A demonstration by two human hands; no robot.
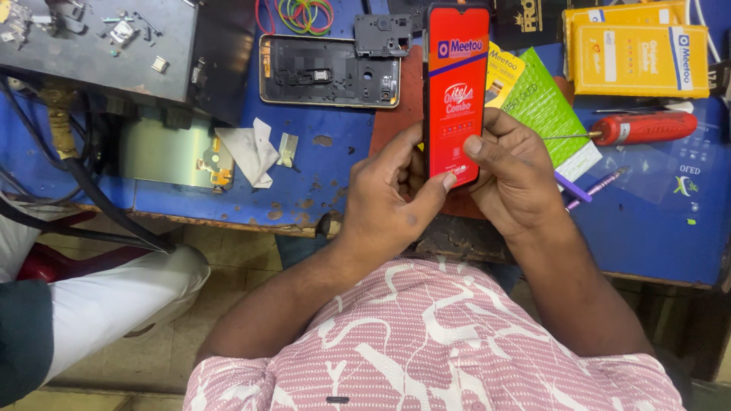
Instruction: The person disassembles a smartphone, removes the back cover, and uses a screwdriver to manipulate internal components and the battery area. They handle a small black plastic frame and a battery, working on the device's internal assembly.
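Note:
I hold a phone display panel [457, 84] covered by a red protective film upright over the blue workbench [335, 164]. My left hand [392, 194] grips its lower left edge, thumb tip pressing at the bottom corner of the film. My right hand [514, 171] clasps the lower right edge, thumb lying on the red film. Just left of the panel lies an opened black phone frame [327, 72] with a gold rim, and a small black cover piece [381, 34] rests at its top right.
A red-handled screwdriver [643, 128] and purple tweezers [594, 186] lie to the right, below yellow boxes [636, 53]. A green leaflet [544, 106], rubber bands [304, 14], crumpled tissue [251, 152], a metal plate [171, 152], a grey parts tray [99, 46] and black cables [84, 190] are around. Another person's leg [114, 293] is at left.

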